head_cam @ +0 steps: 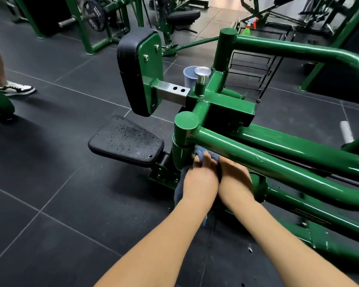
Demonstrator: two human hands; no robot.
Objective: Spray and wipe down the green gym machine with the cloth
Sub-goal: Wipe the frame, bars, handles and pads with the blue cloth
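Pressing the cloth (210, 155) under the green machine's (278, 162) diagonal tube, left hand (199, 179) and right hand (235, 177) lay flat, side by side.

— What surrounds the scene?
— Dark square floor tiles (50, 204) with pale grout lines, and other green weight machines (104, 23) at the rear.
— Anything else?
— A black wire rack (255, 65); a bystander's sneaker (19, 89) at left.

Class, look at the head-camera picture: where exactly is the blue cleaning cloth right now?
The blue cloth is low in the centre of the head view, pressed by both hands, left hand and right hand, against the green machine frame, just under its tube beside the black seat pad.
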